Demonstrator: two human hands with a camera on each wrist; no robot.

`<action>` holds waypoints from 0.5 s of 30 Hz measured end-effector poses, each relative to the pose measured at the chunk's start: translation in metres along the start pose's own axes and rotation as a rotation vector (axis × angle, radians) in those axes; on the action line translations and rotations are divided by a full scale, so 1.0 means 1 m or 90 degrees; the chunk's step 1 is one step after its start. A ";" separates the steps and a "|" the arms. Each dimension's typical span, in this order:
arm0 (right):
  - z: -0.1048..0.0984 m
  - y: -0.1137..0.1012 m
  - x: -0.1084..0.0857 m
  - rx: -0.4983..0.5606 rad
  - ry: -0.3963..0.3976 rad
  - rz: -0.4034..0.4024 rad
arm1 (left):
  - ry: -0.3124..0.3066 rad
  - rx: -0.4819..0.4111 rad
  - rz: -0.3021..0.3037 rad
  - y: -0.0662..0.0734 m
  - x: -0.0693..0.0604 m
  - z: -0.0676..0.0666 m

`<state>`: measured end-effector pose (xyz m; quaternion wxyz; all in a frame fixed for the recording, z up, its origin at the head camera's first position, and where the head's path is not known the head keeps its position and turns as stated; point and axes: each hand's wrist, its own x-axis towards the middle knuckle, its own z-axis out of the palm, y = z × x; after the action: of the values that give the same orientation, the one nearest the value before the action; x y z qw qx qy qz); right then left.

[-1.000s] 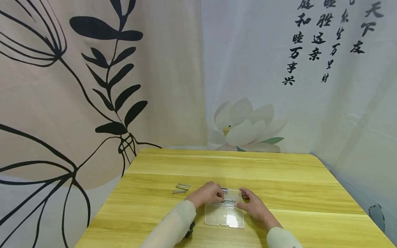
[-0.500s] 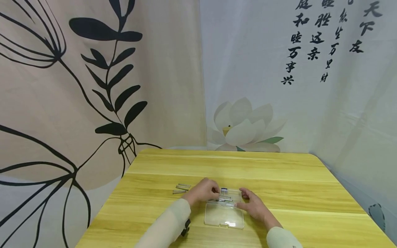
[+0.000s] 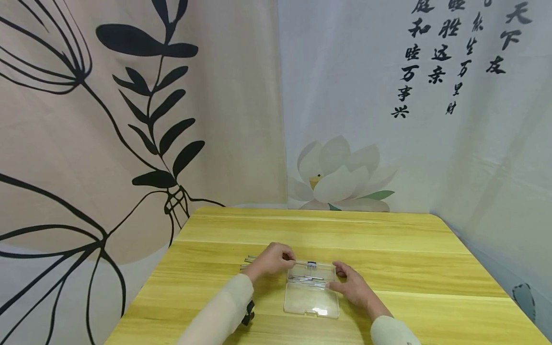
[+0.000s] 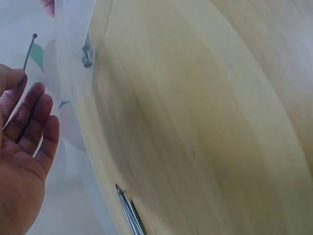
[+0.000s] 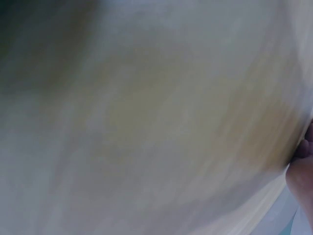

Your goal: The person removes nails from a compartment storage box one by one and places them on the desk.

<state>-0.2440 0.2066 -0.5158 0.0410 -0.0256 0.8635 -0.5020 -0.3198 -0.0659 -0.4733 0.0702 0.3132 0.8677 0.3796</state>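
A clear plastic box (image 3: pixel 323 273) stands on the table with its lid (image 3: pixel 311 302) laid back toward the near side. Several long nails (image 3: pixel 307 279) lie inside it. By the box's left edge, my left hand (image 3: pixel 274 258) pinches one nail (image 4: pixel 30 51) between thumb and forefinger; the left wrist view shows its head clear of the fingertips. My right hand (image 3: pixel 351 286) grips the box's right side, thumb near the hinge and fingers at the far corner. Blur and the angle hide most of this hand in the right wrist view.
More nails (image 4: pixel 128 210) lie loose on the wooden table (image 3: pixel 388 249), left of the box and partly behind my left hand in the head view. A printed curtain (image 3: pixel 241 120) hangs behind the table's far edge.
My left hand has moved left from over the box's inside to beyond its left edge, uncovering the nails there. My right hand has kept its place.
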 end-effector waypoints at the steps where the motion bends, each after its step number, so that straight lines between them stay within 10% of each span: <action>1: 0.000 0.000 0.000 0.000 0.000 0.001 | 0.002 -0.001 -0.003 -0.001 -0.001 -0.002; 15: 0.001 -0.001 0.000 -0.002 0.003 -0.002 | 0.019 -0.004 -0.011 -0.018 -0.015 -0.022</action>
<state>-0.2442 0.2057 -0.5155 0.0380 -0.0262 0.8642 -0.5010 -0.3245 -0.0978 -0.4719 0.0614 0.2998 0.8702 0.3861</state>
